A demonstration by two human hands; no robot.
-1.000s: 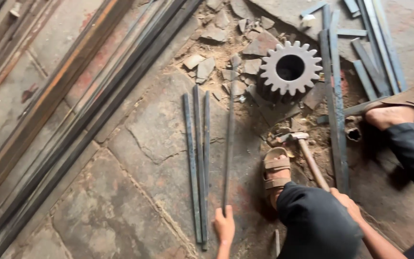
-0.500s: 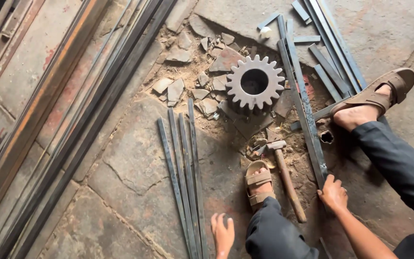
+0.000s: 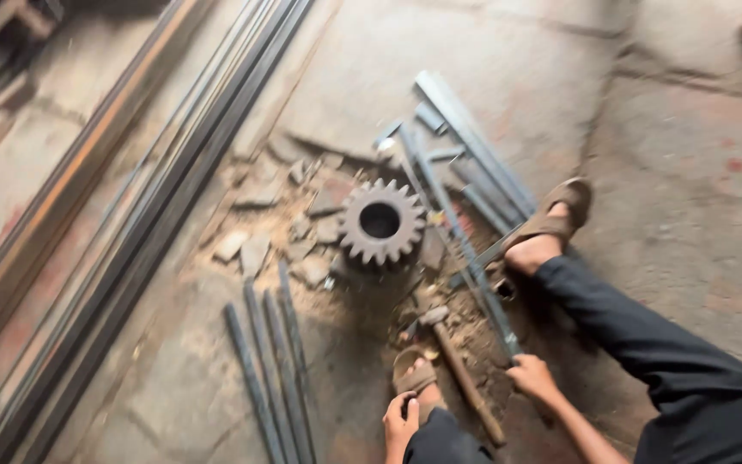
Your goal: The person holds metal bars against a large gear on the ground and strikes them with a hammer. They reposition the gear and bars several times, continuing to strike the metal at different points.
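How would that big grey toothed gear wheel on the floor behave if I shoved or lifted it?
The big grey toothed gear wheel looks like thick solid metal, so probably heavy for its size and rigid. It lies flat among broken stone rubble, so a shove would likely scrape and snag rather than roll. The teeth and centre hole should give a firm grip.

On the cracked stone floor (image 3: 646, 172), the toothed steel gear wheel (image 3: 380, 221) lies in the middle among broken stone pieces (image 3: 255, 249). Right of it runs the long grey steel bar (image 3: 461, 245). Four short steel rods (image 3: 272, 369) lie left of the wooden-handled hammer (image 3: 461, 378). Long steel strips (image 3: 148, 223) lie along the floor's left side.
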